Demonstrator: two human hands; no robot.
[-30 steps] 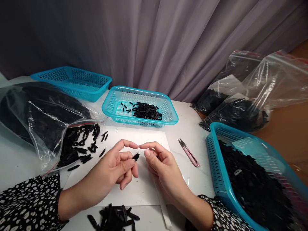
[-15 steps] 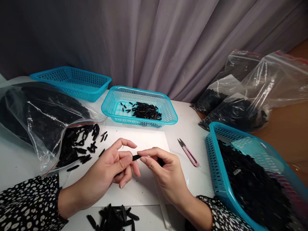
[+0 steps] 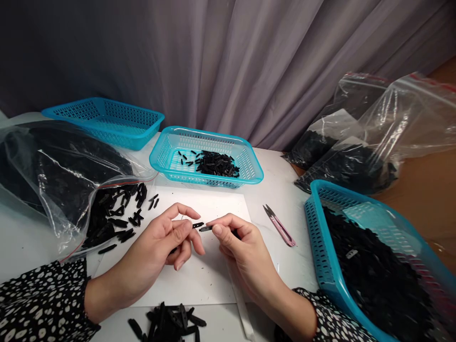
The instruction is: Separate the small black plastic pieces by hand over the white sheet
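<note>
My left hand (image 3: pixel 170 242) pinches a small black plastic piece (image 3: pixel 197 224) between thumb and fingers above a white sheet (image 3: pixel 199 280). My right hand (image 3: pixel 239 248) pinches a second small black piece (image 3: pixel 205 228) just to its right; the two pieces lie end to end, nearly touching. Both hands hover over the middle of the sheet, fingers curled.
A turquoise basket (image 3: pixel 249 176) with black pieces sits behind the sheet, another basket (image 3: pixel 103 119) at back left, a full one (image 3: pixel 317 247) at right. Clear bags of black pieces (image 3: pixel 53 171) (image 3: pixel 359 142) flank the table. Pink snips (image 3: pixel 280 227) lie right of the sheet; loose pieces (image 3: pixel 167 323) near the front edge.
The one black piece held between both hands half a second ago now shows as two separate bits, one in each hand. Both hands shifted slightly upward.
</note>
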